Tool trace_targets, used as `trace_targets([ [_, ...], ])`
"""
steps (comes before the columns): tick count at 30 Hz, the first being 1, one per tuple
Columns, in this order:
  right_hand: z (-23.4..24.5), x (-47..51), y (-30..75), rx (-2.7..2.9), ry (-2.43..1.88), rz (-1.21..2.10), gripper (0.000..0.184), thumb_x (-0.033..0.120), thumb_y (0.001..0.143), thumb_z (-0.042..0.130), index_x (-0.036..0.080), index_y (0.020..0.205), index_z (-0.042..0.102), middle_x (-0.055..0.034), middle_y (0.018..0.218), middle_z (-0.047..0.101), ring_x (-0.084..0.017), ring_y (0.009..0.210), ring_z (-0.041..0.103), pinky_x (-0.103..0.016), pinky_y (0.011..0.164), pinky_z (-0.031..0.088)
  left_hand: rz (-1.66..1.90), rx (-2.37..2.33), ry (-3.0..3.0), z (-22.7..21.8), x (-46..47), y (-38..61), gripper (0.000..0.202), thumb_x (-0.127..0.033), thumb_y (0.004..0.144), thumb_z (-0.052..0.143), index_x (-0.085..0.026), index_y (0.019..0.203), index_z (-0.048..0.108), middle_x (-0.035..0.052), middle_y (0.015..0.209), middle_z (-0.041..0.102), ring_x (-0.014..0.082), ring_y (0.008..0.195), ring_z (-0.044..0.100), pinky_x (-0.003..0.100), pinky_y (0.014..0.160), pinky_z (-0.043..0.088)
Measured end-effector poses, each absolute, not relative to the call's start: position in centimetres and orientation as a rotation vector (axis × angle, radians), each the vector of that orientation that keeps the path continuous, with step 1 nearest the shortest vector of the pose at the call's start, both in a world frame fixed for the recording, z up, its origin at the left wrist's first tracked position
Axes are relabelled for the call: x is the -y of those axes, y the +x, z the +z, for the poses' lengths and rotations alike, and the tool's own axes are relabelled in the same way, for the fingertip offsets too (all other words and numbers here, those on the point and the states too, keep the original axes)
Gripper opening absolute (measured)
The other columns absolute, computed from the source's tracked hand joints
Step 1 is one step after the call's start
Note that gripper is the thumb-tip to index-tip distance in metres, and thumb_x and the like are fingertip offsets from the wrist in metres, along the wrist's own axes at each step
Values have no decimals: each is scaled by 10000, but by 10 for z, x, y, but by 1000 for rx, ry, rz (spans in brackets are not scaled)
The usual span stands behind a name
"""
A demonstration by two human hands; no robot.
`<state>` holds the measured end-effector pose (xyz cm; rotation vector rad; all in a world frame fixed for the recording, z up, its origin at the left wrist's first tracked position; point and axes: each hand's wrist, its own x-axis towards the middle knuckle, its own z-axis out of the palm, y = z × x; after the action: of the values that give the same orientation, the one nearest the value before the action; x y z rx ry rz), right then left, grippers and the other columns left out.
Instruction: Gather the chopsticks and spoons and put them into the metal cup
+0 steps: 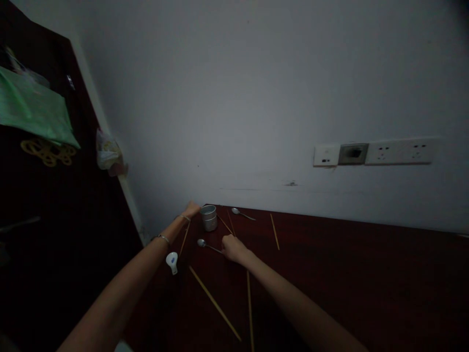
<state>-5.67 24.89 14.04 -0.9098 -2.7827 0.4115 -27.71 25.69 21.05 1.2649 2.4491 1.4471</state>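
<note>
Closed, my left hand (192, 209) is at the left rim of a grey metal cup (210, 222) standing upright near the table's far corner; its fingertips are hidden, so what it grips cannot be made out. My right hand (233, 247) is closed around the handle end of a metal spoon (202, 243), whose bowl points left. A second metal spoon (236, 211) lies behind, by the wall. Below my left wrist is a white short-handled spoon (172, 262). Chopsticks lie scattered: one left of the cup (185, 237), one in front (214, 301), one under my right forearm (249, 308).
Another chopstick (274, 231) lies on the dark red table (348, 274) to the right. Behind the table rises a pale wall (234, 98) with a row of sockets (381, 152). At left stands a dark door (73, 215) with a green cloth (32, 107) hanging on it.
</note>
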Motion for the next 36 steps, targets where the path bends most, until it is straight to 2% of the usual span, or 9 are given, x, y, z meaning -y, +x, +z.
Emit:
trace_targets([
  [4, 148, -266, -21, 2663, -1030, 395, 205, 174, 759, 495, 162, 887, 655, -108, 944, 656, -198, 892, 618, -218, 702, 440, 1784, -2482, 1431, 243, -281, -244, 363, -10, 615, 440, -127, 942, 543, 93, 995, 549, 181, 906, 528, 294, 798, 413],
  [7, 151, -284, 27, 2554, -1139, 358, 233, 178, 774, 453, 172, 902, 648, -101, 966, 647, -194, 900, 611, -226, 711, 431, 2047, -2326, 1742, 254, -295, -196, 313, -7, 614, 398, -145, 811, 597, 53, 891, 548, 143, 799, 533, 275, 792, 415],
  [10, 150, -300, 84, 2433, -1283, 311, 260, 170, 763, 444, 178, 942, 632, -99, 998, 634, -206, 925, 597, -246, 729, 426, 2030, -2115, 1947, 251, -307, -137, 284, -1, 597, 385, -156, 671, 611, 31, 780, 540, 139, 764, 528, 265, 771, 415],
  [14, 144, -308, 163, 2301, -1454, 253, 297, 145, 758, 439, 172, 996, 615, -97, 1049, 616, -194, 987, 567, -244, 796, 404, 1888, -1903, 2031, 227, -319, -64, 272, -4, 602, 389, -161, 617, 611, 22, 738, 552, 145, 772, 533, 269, 768, 414],
  [19, 130, -297, 242, 2218, -1601, 196, 311, 167, 790, 412, 138, 1029, 610, -113, 1053, 619, -190, 996, 560, -246, 837, 393, 1570, -1827, 1971, 169, -314, 6, 252, -27, 650, 399, -154, 640, 616, 35, 765, 597, 152, 785, 552, 291, 786, 419],
  [24, 110, -278, 281, 2207, -1657, 131, 350, 225, 814, 419, 103, 1103, 573, -141, 1160, 563, -213, 1088, 502, -269, 901, 364, 1108, -1774, 2150, 109, -293, 47, 282, -52, 675, 444, -133, 898, 597, 82, 1003, 591, 165, 971, 529, 297, 904, 370],
  [29, 90, -270, 284, 2196, -1691, 71, 366, 224, 841, 373, 87, 1125, 558, -159, 1241, 493, -234, 1182, 410, -320, 963, 304, 756, -1866, 2270, 80, -275, 61, 434, -230, 787, 402, -66, 1187, 442, 166, 1277, 426, 232, 1221, 345, 339, 1005, 268],
  [32, 83, -271, 279, 2131, -1737, 11, 373, 221, 848, 343, 104, 1134, 551, -140, 1259, 481, -238, 1188, 398, -350, 967, 288, 635, -1928, 2337, 76, -268, 64, 495, -298, 822, 343, -29, 1233, 396, 189, 1319, 374, 264, 1261, 276, 367, 1024, 238],
  [36, 79, -271, 274, 2063, -1768, -36, 378, 227, 837, 340, 107, 1118, 563, -128, 1238, 504, -235, 1183, 399, -348, 967, 275, 588, -1976, 2417, 76, -265, 67, 493, -310, 835, 300, -25, 1220, 417, 177, 1298, 412, 258, 1250, 301, 371, 1031, 234],
])
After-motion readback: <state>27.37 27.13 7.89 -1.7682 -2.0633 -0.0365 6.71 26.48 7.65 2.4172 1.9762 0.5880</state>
